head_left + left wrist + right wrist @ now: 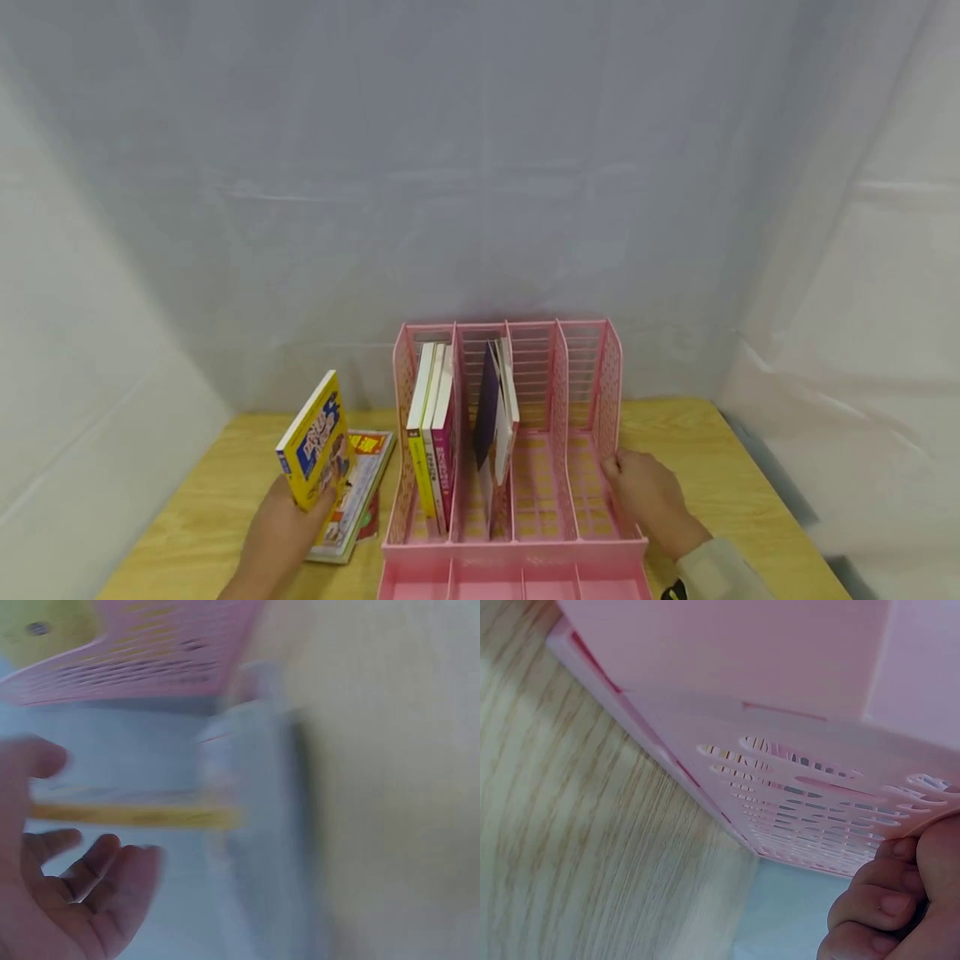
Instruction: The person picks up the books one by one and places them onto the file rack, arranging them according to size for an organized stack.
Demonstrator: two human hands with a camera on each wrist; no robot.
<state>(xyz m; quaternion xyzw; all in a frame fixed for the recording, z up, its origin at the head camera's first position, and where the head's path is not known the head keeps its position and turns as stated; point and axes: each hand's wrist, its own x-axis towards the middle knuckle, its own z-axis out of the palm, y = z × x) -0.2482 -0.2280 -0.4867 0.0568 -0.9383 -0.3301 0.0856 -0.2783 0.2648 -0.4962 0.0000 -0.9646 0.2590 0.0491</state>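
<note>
My left hand [281, 529] holds a yellow book [318, 446] upright by its lower part, thumb on one side and fingers on the other. In the left wrist view the book's yellow edge [135, 815] is blurred between thumb and fingers. Beneath it, more books [360, 492] lie flat on the table. To the right stands a pink desk organizer [532, 554] with upright dividers. My right hand [648, 492] grips its right side panel [810, 802] near the front edge, fingers curled in the right wrist view.
Several books [431, 433] stand in the organizer's leftmost slot. The second slot holds a dark thin book [487, 408] and white-edged ones [507, 408] leaning right. Shallow trays run along the front. Grey sheeting [480, 183] hangs behind the wooden table [690, 433].
</note>
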